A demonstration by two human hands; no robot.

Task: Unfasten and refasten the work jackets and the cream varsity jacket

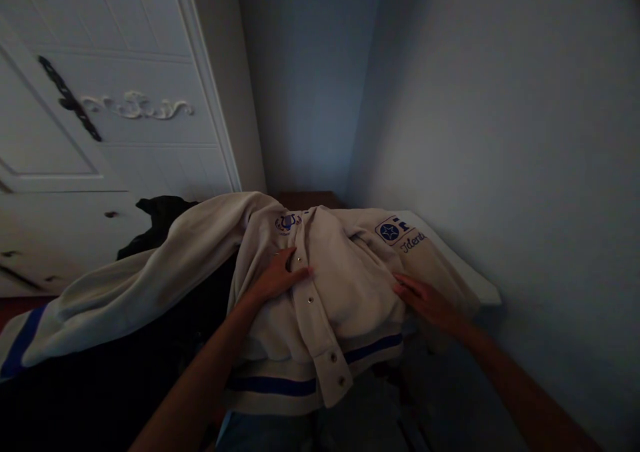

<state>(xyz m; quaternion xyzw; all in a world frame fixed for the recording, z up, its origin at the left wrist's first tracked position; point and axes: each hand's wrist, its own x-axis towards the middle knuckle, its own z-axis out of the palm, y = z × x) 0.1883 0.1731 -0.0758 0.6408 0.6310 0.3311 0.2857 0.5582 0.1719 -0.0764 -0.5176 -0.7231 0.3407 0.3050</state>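
The jacket [353, 292] is lying beneath both hands, probably soft, floppy and best gripped along its stiffer placket [316, 325], where the left hand [277, 275] is resting with thumb and fingers parted, while the right hand [425, 299] is touching the jacket's side, whether pinching I cannot tell, and a cabinet [150, 162] is standing beyond the left hand.

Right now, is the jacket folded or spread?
Spread: the jacket has one sleeve stretched left and its front strip facing up.

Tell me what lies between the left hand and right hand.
Head view: front of the beige jacket, with part of its snap placket by the left hand, then plain cloth up to the right hand.
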